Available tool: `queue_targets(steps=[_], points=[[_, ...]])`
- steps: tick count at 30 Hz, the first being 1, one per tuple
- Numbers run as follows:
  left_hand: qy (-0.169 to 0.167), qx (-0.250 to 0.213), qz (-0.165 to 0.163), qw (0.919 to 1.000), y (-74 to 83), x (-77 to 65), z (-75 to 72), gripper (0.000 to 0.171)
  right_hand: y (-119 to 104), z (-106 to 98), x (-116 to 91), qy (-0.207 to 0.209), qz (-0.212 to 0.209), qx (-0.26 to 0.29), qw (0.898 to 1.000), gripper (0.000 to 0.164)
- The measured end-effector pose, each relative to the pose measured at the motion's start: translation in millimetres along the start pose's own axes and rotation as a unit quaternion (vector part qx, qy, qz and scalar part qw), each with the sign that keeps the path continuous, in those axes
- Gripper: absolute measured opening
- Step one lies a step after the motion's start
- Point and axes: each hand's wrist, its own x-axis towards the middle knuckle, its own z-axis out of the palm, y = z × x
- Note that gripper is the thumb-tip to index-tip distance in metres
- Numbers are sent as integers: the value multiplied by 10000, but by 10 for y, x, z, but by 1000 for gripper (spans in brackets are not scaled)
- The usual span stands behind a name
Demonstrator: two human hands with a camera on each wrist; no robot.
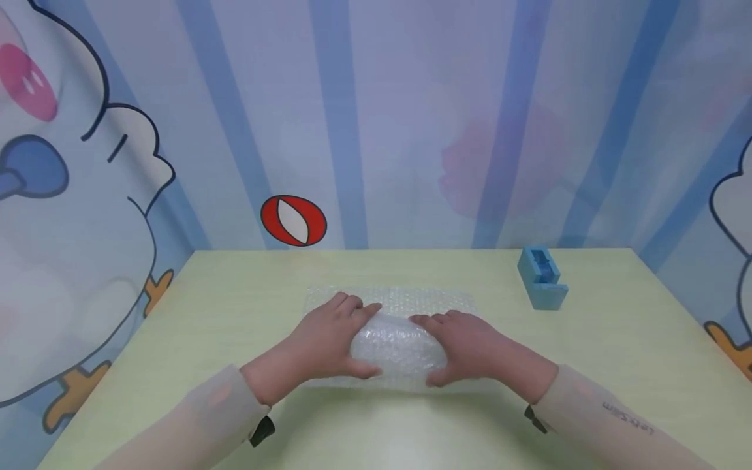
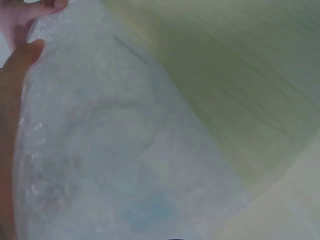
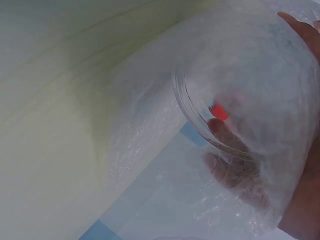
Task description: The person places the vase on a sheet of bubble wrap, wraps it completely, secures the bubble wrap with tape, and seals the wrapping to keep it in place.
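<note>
Both hands hold a bundle of clear bubble wrap (image 1: 399, 343) near the middle of the table. My left hand (image 1: 329, 343) grips its left end, thumb on the near side and fingers over the far side. At the opposite end, my right hand (image 1: 472, 346) grips it the same way. Part of the wrap lies flat behind and beneath the roll. Through the open end in the right wrist view shows the clear round rim (image 3: 192, 120) of a see-through vessel, with a small red patch (image 3: 218, 111) beside it. The rest of the vessel is hidden by the wrap.
A blue tape dispenser (image 1: 546, 287) stands at the back right of the pale yellow table (image 1: 235, 281). Behind the table rises a blue striped backdrop (image 1: 399, 130) with cartoon figures and a red-and-white oval.
</note>
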Motion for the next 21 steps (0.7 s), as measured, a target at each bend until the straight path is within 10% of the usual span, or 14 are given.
queue_targets(steps=[7,21], points=[[-152,-152,-150,9997,1,-62,12,119,31,-2,41,-96,92,116,9998,91],[-466,-1365,-484,9884,-90,-69,20,101,-12,-26,42,-426,124,703,9965,89]])
